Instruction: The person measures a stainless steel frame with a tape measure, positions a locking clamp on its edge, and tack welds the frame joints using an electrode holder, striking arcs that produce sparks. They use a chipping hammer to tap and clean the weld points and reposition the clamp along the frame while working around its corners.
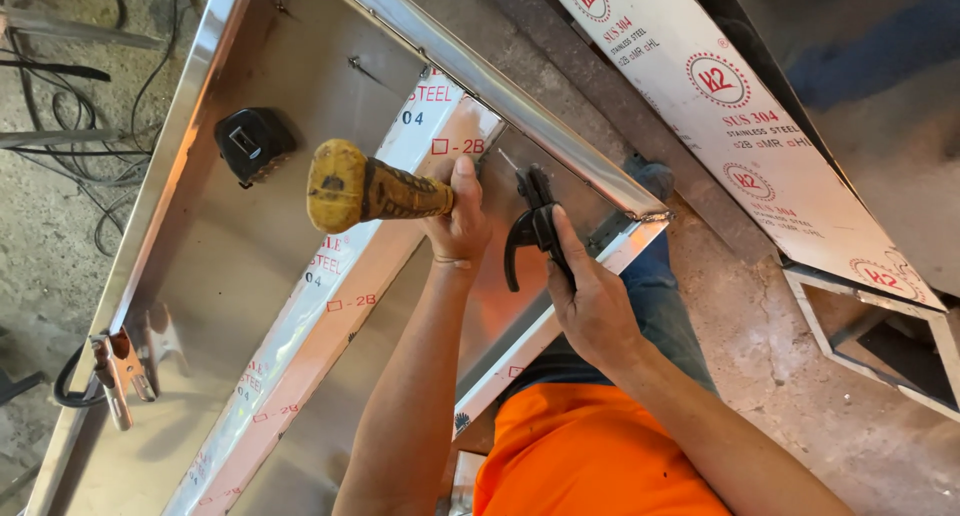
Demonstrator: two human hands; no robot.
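My left hand (458, 221) is closed around a tool with a worn yellow and black rubber grip (365, 188). The grip's thick butt points left and the working end is hidden behind the fingers. My right hand (590, 296) grips a black plier-like electrode holder (530, 226), whose jaws carry a thin rod aimed at the inner corner of a shiny stainless steel frame (520, 101). Both hands sit close together over a flat steel strip covered in white and red printed film (340, 276), which lies across the steel panel.
A black tape measure (252, 141) rests on the steel panel (215, 256) at upper left. A copper ground clamp (120, 371) bites the panel's left edge. Cables (70, 146) trail on the concrete floor. A film-covered steel sheet (740, 126) and an open square frame (880, 346) lie to the right.
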